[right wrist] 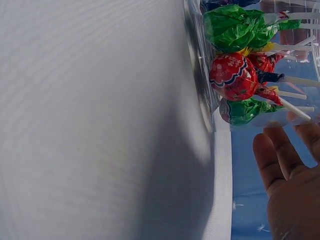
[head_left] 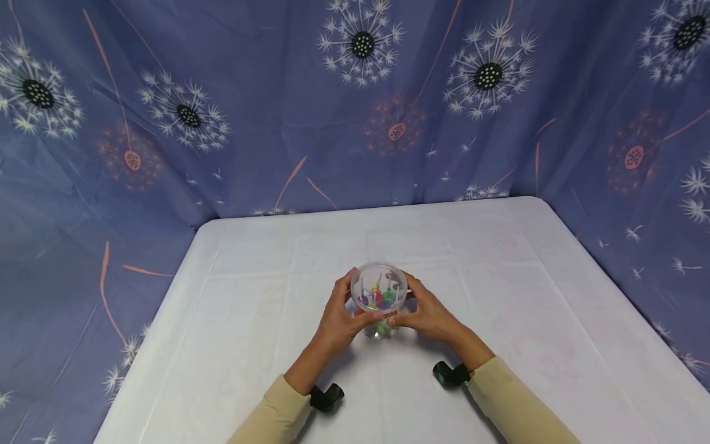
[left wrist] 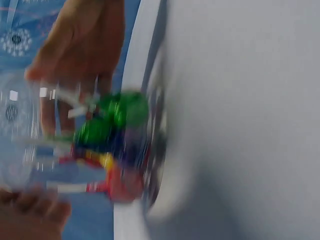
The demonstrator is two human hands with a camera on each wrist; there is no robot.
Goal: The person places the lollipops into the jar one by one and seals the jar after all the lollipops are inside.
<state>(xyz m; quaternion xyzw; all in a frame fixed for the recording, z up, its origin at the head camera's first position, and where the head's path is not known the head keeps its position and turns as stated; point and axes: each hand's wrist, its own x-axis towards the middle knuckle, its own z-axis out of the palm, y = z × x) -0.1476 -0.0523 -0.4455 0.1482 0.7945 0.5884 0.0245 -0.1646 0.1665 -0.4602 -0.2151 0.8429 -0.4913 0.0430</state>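
A clear round jar (head_left: 379,277) stands upright at the middle of the table, its base right at the white cloth. Wrapped lollipops (right wrist: 234,77) in red, green, dark blue and yellow fill its lower part, sticks pointing up. My left hand (head_left: 339,317) grips the jar's left side near the top, thumb across the front. From the right, my right hand (head_left: 432,313) holds the jar the same way, and the two thumbs nearly meet below the rim. Blur softens the lollipops in the left wrist view. The far fingers are partly hidden behind the jar in the head view.
A white cloth covers the table (head_left: 266,296), which has rounded far corners. Behind and beside it hangs a blue curtain (head_left: 266,123) with dandelion prints. Each wrist wears a small black camera, such as the left wrist's black camera (head_left: 327,398), close over the cloth.
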